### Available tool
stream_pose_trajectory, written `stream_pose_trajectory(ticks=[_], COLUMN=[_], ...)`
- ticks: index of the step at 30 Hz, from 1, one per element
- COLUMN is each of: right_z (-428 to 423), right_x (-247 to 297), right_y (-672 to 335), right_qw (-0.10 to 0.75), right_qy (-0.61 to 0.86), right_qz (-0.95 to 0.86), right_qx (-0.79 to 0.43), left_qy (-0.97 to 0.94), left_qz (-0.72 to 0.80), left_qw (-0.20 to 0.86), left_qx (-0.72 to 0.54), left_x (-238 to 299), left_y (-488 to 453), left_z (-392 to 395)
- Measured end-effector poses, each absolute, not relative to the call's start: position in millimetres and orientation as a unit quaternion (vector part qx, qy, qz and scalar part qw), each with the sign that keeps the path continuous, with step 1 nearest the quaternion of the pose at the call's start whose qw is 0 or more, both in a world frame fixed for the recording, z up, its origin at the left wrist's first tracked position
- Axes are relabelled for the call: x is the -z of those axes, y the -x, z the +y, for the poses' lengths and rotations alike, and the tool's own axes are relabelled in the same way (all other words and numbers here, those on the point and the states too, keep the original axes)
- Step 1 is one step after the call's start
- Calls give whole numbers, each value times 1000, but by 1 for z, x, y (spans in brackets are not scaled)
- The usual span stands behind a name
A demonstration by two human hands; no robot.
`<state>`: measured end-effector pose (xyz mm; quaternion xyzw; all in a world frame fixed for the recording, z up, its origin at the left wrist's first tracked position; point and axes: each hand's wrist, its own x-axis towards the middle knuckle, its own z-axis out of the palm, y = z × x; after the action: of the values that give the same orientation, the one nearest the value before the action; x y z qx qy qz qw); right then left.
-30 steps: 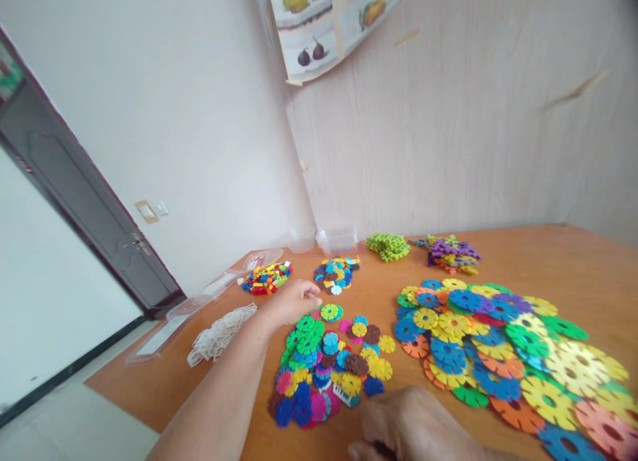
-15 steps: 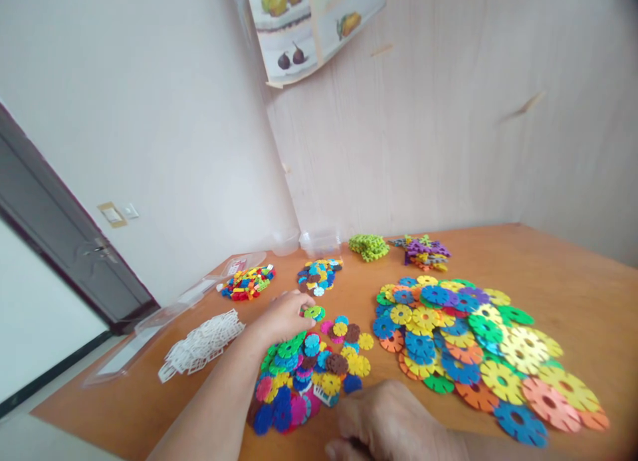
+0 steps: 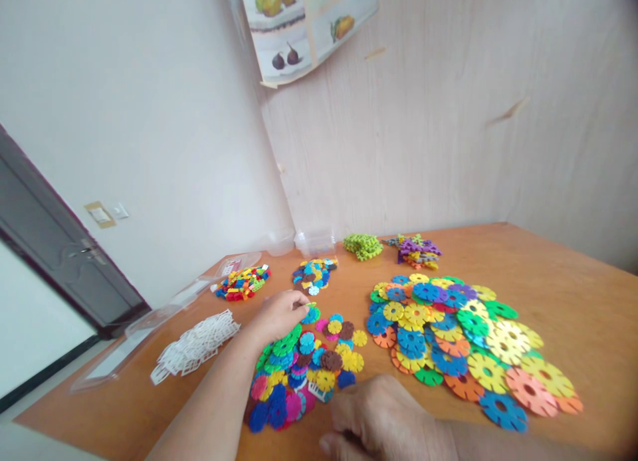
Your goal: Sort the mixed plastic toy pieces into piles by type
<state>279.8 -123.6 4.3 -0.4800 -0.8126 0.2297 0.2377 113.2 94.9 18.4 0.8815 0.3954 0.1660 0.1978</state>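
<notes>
My left hand (image 3: 278, 315) reaches over the far edge of a pile of medium-sized coloured snowflake discs (image 3: 309, 365) on the orange wooden table (image 3: 573, 295). Its fingers pinch a green disc (image 3: 312, 308) at the pile's top. My right hand (image 3: 383, 418) rests knuckles-up on the table near the front edge, just right of that pile. Its fingers are curled under and hidden. A spread of large coloured discs (image 3: 458, 338) lies to the right.
Toward the wall sit a pile of small bricks (image 3: 242, 283), a pile of small discs (image 3: 313, 274), a green stack (image 3: 363, 246) and a purple mixed stack (image 3: 416, 251). White lattice pieces (image 3: 197, 345), a clear lid (image 3: 149, 328) and clear tubs (image 3: 314, 240) lie at the left and back.
The view has shifted, so everything sits further left. My left hand has closed its fingers on the green disc at the pile's top. My right hand has stayed in place.
</notes>
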Motion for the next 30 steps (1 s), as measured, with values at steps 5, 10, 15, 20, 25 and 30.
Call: stream_pose_trajectory(ticks=[5,10,15,20,25,30], right_z=[-126,-131,-131,-125,-118,-117], right_x=[-4,-7,-16,-30,-28,-26], right_y=[-279,-275,-278,-284,-289,-294], right_qw=[256,286,349,356,304,278], right_qy=[492,519,561,596,619,612], right_qz=[-802,-777,-747,-714,-721,-738], right_qx=[-223,-213,-73,90,75,64], left_qy=[-874,-840,-818,-788,-755,-733], left_qz=[366,331,291,235,211,203], left_qw=[213,344,442,542,604,634], left_qx=[-238,-256,-226,-174,-143,-139], left_x=[-26,-35,-42,-47,-47,-42], left_y=[-118,-124,-130,-139,-144,-146], left_z=[89,70,48,28,18,15])
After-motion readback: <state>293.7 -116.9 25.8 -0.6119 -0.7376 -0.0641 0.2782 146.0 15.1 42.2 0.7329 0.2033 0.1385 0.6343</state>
